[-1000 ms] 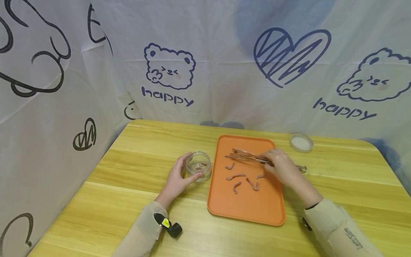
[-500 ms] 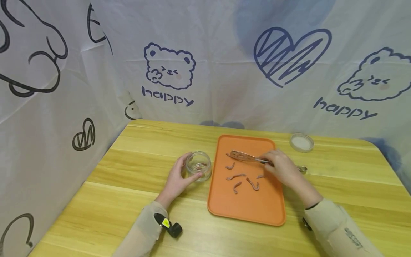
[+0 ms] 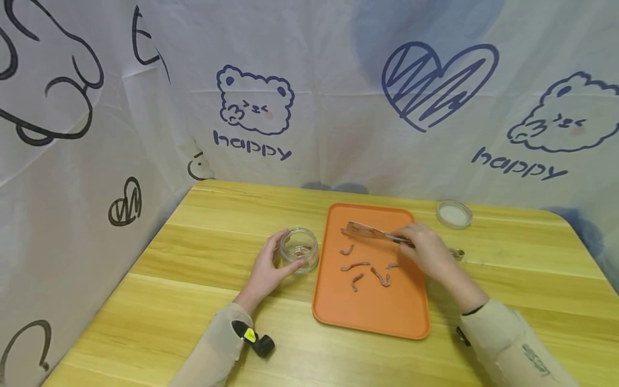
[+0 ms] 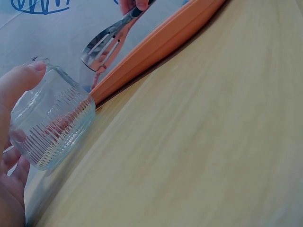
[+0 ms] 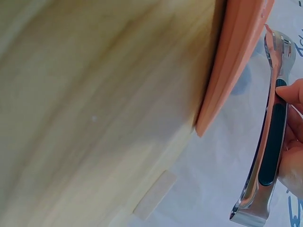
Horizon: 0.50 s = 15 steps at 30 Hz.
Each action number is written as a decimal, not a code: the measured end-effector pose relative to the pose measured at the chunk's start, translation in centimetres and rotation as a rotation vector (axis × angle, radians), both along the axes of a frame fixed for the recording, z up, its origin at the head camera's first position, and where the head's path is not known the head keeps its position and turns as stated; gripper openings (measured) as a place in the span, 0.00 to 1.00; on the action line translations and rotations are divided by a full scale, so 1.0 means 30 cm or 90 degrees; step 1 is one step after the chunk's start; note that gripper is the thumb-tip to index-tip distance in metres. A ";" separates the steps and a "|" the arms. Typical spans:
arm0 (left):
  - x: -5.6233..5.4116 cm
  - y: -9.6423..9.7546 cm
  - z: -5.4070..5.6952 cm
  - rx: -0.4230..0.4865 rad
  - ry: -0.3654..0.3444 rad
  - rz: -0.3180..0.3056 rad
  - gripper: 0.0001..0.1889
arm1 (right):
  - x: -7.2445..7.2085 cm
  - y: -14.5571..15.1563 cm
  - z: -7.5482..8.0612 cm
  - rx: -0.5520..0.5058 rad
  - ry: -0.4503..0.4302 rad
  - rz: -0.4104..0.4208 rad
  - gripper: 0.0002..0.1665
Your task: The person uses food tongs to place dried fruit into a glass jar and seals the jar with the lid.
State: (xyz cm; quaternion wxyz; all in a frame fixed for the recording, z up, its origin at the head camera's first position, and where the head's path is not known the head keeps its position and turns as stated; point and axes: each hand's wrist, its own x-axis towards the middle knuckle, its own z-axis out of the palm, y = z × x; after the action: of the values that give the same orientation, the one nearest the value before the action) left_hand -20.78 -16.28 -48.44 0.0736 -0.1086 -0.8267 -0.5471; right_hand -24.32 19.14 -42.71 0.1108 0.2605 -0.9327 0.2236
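Note:
My left hand holds a clear glass jar on the table, thumb and fingers around its side. Through the ribbed glass in the left wrist view, some reddish-brown matter shows inside. My right hand grips metal food tongs with dark handle pads over the orange tray. The slotted tong heads are close together, and a thin reddish strand hangs below them. Several brown, worm-like strips lie on the tray, left of and below my right hand.
A round, shallow lid with a whitish inside lies behind the tray at the right. The wooden table ends at a white cloth backdrop with drawings. The jar stands right beside the tray's left edge.
The tongs' two arms have come together near the strip at the tray's upper left, and the tips have risen slightly. My left hand and the jar have stayed still.

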 end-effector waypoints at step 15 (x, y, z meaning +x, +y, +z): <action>0.015 0.006 0.027 0.008 -0.006 -0.007 0.41 | 0.017 -0.022 0.055 -0.016 0.013 0.003 0.12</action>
State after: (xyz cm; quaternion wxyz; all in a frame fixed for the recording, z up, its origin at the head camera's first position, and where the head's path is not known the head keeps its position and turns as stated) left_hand -20.32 -16.11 -47.63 0.0675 -0.1104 -0.8228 -0.5533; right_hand -23.81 18.49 -41.06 0.1230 0.2633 -0.9282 0.2325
